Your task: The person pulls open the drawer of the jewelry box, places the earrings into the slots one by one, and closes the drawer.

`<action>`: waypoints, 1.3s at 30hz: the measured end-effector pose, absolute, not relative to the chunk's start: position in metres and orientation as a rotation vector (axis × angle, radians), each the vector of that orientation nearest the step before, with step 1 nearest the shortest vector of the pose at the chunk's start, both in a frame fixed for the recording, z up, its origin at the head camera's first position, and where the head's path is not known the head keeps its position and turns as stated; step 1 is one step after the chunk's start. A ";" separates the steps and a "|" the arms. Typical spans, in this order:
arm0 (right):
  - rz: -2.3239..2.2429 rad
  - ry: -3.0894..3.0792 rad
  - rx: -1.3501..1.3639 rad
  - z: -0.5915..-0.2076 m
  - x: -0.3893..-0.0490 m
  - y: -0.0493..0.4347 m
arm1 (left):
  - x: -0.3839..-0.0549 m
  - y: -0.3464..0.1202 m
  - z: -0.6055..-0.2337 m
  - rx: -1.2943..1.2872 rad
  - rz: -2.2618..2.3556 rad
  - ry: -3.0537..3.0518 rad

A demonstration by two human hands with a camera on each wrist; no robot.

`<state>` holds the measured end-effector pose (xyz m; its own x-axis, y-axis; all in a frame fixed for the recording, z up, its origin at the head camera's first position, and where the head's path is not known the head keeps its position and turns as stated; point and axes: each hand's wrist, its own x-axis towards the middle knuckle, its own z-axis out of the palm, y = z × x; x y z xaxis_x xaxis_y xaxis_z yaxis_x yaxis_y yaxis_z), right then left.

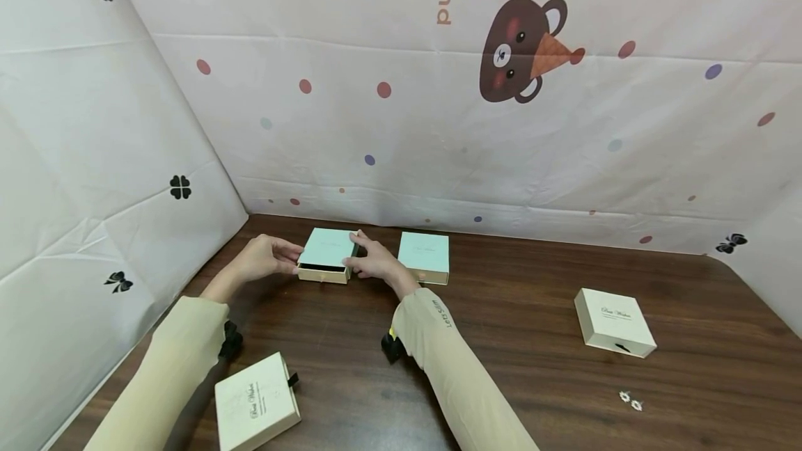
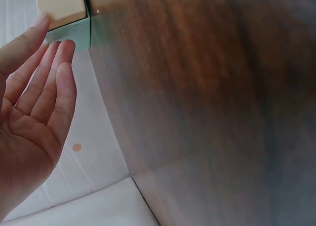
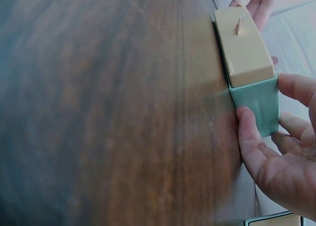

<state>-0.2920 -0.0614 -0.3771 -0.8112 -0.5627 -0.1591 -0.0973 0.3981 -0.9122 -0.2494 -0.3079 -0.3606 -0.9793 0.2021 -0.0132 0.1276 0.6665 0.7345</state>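
A mint-green drawer box (image 1: 328, 245) sits at the back left of the table, its cream drawer (image 3: 244, 45) part-way out at the front, with a small pull tab. My right hand (image 1: 374, 259) grips the right side of its green sleeve (image 3: 261, 102), thumb low and fingers over the top. At the opposite end is my left hand (image 1: 266, 256). In the left wrist view its thumb lies at the drawer's corner and its lightly bent fingers reach toward the sleeve's side. The inside of the drawer is hidden.
A second mint-green box (image 1: 424, 252) stands just right of the first. One cream box (image 1: 257, 399) with a black tab lies near my left forearm, another cream box (image 1: 614, 320) at the right. Two small earring-like pieces (image 1: 631, 401) lie at front right. A white printed sheet (image 1: 401, 124) hangs behind.
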 end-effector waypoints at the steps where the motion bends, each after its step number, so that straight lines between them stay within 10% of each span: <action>1: -1.397 2.216 -0.567 -0.377 -0.292 -0.062 | -0.250 -0.307 -0.361 0.267 1.218 2.782; 39: -1.399 2.177 -0.554 -0.373 -0.293 -0.060 | -0.255 -0.297 -0.353 0.249 1.082 2.909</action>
<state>-0.2926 -0.0601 -0.3731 -0.7975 -0.5751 -0.1825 -0.0727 0.3919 -0.9171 -0.2548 -0.2972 -0.3530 -0.9868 0.1590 0.0300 0.1399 0.7457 0.6515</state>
